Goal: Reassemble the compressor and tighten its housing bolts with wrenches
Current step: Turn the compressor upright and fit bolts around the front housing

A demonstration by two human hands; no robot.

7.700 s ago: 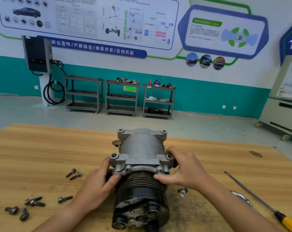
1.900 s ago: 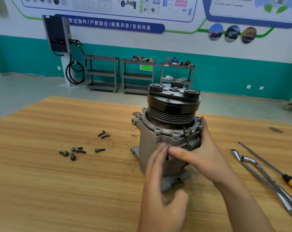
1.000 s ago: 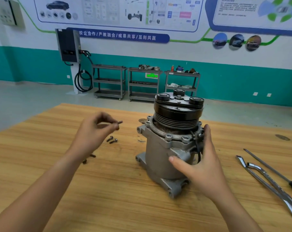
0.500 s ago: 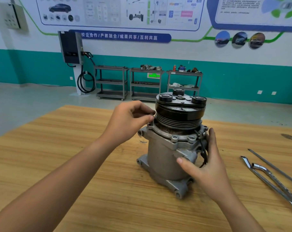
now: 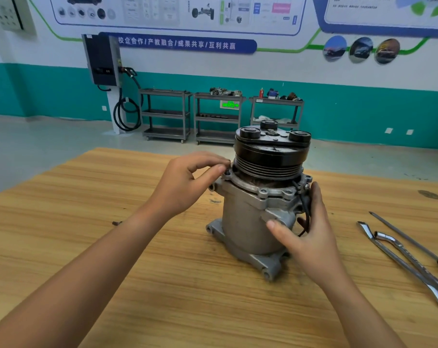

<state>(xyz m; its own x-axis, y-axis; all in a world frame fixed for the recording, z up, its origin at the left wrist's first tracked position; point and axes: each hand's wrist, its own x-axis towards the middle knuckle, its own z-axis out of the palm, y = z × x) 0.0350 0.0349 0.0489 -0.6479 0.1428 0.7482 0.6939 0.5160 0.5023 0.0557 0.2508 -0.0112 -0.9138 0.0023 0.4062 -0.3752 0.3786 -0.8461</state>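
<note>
Head view, the only one here: the compressor (image 5: 248, 222) stands upright near the middle of the wooden table (image 5: 162, 285). Its mounting feet are down and its black pulley (image 5: 268, 159) is on top. I think it stands this way so that the bolt holes of the flange (image 5: 245, 184) face upward and are easy to reach.

The left hand (image 5: 185, 187) is at the left edge of this flange. Its thumb and forefinger are pinched narrowly together just over a hole and the other fingers are curled. What they pinch is almost hidden. I judge it is a housing bolt being started by hand, before any tool is needed.

The right hand (image 5: 310, 237) steadies the housing from the other side. Its thumb presses the front of the body and its nearly straight fingers lie spread along the right side, beside a black wire (image 5: 304, 209). It holds nothing else. This probably keeps the compressor from turning or tipping.

Two wrenches (image 5: 398, 254) and a screwdriver (image 5: 401, 234) lie apart on the right, untouched. One small loose bolt (image 5: 116, 223) shows beside the left forearm.
</note>
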